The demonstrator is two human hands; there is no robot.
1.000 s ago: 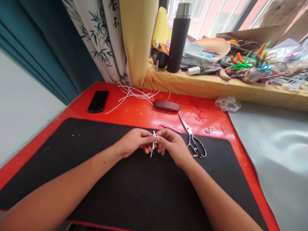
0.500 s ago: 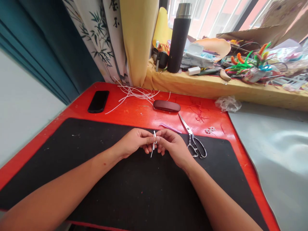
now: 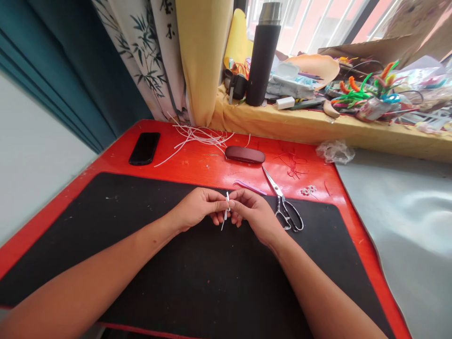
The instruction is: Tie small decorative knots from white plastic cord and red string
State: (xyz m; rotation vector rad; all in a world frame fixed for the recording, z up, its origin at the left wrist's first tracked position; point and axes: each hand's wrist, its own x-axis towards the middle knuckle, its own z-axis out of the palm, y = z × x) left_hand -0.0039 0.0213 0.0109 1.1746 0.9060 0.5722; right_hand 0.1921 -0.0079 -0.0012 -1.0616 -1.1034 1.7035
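My left hand (image 3: 197, 207) and my right hand (image 3: 254, 214) meet over the black mat (image 3: 141, 263) in the middle of the red table (image 3: 197, 167). Both pinch a thin white strip (image 3: 226, 214) between thumb and fingertips. The strip stands nearly upright, its lower end hanging down between the hands. The other fingers of both hands are curled in. Scissors (image 3: 284, 205) lie just right of my right hand, and a pink tool (image 3: 249, 187) lies just beyond it.
A black phone (image 3: 144, 148), a bunch of loose white strips (image 3: 201, 136), a dark red case (image 3: 245, 154) and red thread scraps (image 3: 292, 165) lie at the table's far side. A black flask (image 3: 263, 54) and craft clutter crowd the yellow sill. A grey surface (image 3: 402, 221) adjoins on the right.
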